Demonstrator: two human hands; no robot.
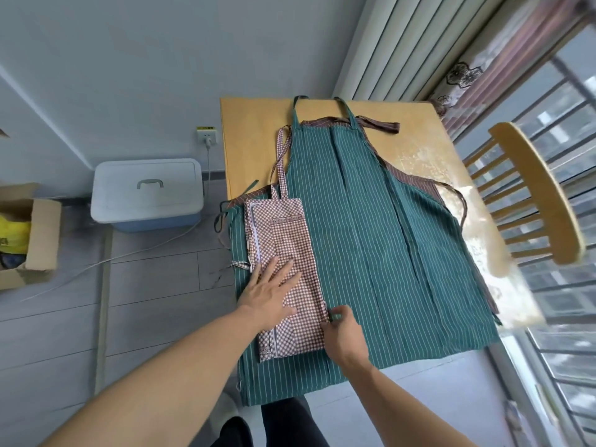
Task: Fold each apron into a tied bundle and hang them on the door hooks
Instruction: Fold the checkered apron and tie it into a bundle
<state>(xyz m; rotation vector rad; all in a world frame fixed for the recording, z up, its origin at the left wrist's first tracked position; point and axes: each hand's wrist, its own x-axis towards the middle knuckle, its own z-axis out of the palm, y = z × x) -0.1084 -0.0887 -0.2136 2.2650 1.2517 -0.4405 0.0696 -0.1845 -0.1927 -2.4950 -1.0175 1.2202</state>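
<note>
while left hand (269,293) presses flat | right hand (343,330) pinches checked apron (287,253) | straps point away

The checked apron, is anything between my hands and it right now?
Nothing visible. The left hand lies flat on the checked apron, and the right hand pinches its lower right edge, atop the green striped apron.

A wide apron (387,240) lies spread on the surface (254,137), its neck loop at the far end and its hem hanging over the near edge. A narrow folded apron (287,240) lies on top of its left part. Another apron (416,180) lies under the wide one. A chair (535,195) stands right of the surface. On the floor to the left sit a lidded bin (146,193) and, further left, an open box (35,233).
</note>
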